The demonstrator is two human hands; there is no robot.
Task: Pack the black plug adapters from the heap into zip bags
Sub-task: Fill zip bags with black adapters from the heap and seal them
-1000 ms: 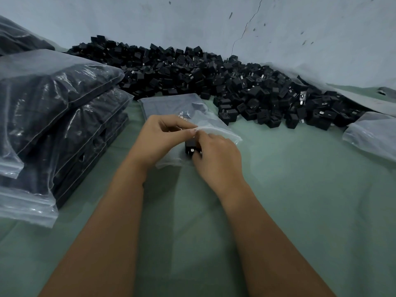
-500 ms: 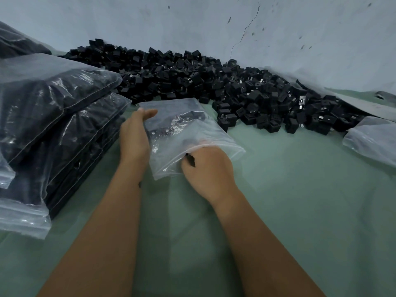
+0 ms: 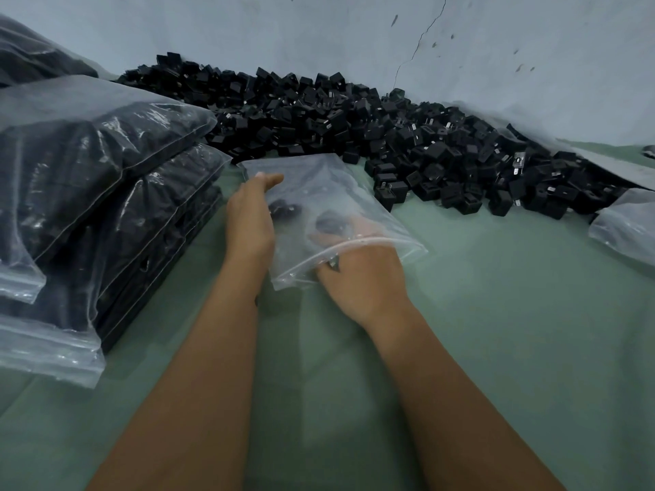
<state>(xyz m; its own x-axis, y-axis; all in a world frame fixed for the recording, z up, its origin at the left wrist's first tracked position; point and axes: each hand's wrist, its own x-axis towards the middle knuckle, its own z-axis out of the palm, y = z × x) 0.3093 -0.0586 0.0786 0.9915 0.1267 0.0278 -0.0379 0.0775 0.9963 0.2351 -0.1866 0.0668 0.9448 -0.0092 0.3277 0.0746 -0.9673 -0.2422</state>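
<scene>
Now left hand (image 3: 250,221) flat, fingers straight along zip bag (image 3: 340,193), right hand (image 3: 358,271) reaching inside its mouth, grip unclear.

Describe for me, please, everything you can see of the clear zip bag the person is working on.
The zip bag is clear, thin, glossy plastic, lying nearly flat on the green surface, its far end at the edge of the heap of black adapters. Its zip mouth faces the person and is open. The right hand reaches in through it, fingers showing through the film beside a dark adapter. The left hand rests on its left edge.
</scene>
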